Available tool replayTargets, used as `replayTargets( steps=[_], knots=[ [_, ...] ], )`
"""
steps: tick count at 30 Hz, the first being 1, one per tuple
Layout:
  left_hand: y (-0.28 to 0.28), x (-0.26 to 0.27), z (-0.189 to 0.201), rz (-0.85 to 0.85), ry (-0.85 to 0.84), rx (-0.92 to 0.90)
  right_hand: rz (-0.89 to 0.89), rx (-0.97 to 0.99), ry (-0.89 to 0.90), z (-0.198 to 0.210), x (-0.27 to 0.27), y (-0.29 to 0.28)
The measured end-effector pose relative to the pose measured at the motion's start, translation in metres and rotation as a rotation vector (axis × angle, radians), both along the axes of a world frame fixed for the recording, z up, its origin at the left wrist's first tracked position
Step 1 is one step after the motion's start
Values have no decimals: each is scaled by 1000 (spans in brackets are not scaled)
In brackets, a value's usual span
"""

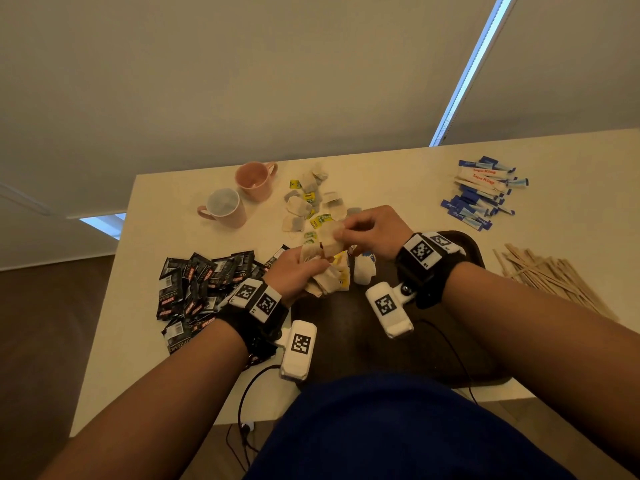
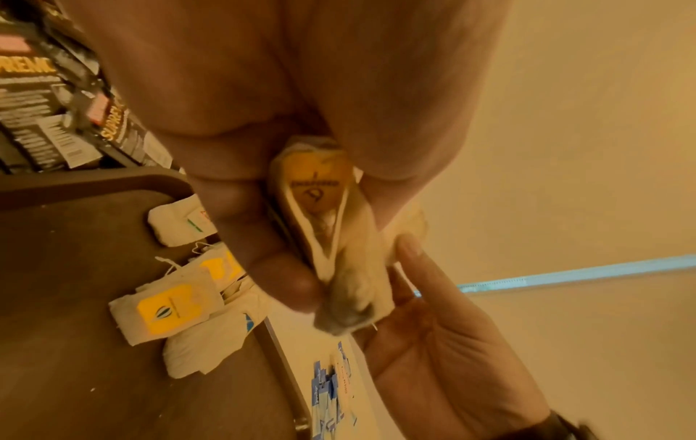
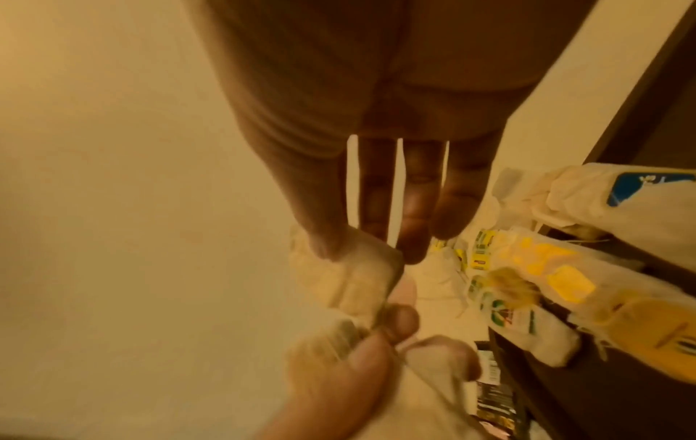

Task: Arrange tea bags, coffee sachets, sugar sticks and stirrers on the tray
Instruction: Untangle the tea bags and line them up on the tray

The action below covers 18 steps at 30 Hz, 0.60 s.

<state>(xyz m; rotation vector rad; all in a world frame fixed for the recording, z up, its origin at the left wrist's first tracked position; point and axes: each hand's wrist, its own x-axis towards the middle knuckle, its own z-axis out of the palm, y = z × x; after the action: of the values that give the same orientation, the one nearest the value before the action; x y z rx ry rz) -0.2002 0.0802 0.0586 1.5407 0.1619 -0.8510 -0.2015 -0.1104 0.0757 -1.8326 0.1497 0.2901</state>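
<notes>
At frame centre the left hand (image 1: 294, 268) grips a bunch of tea bags (image 1: 325, 271) over the tray (image 1: 346, 327) while the right hand (image 1: 374, 230) pinches one bag (image 1: 329, 237), and tangled strings could drag others onto the bench (image 1: 381, 174).

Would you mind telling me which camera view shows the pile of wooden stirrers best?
The head view: the wooden stirrers lie in a loose pile on the table, right of the dark tray, with nothing covering them. Neither wrist view shows them; both are filled by the hands and tea bags.
</notes>
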Motion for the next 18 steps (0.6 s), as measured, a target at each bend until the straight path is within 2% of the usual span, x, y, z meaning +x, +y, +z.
replayTargets(
  steps=[3, 6, 11, 18],
  knots=[
    [5, -1, 0, 27, 44, -32, -144, 135, -4, 5, 1, -6],
    [11, -1, -4, 55, 92, -29, -212, 190, -32, 11, 2, -12],
    [15, 1, -12, 133, 117, 34, -236, 220, -70, 16, 6, -18],
    [13, 13, -3, 135, -1, 133, -198, 198, -56, 20, 4, -12]
  ],
)
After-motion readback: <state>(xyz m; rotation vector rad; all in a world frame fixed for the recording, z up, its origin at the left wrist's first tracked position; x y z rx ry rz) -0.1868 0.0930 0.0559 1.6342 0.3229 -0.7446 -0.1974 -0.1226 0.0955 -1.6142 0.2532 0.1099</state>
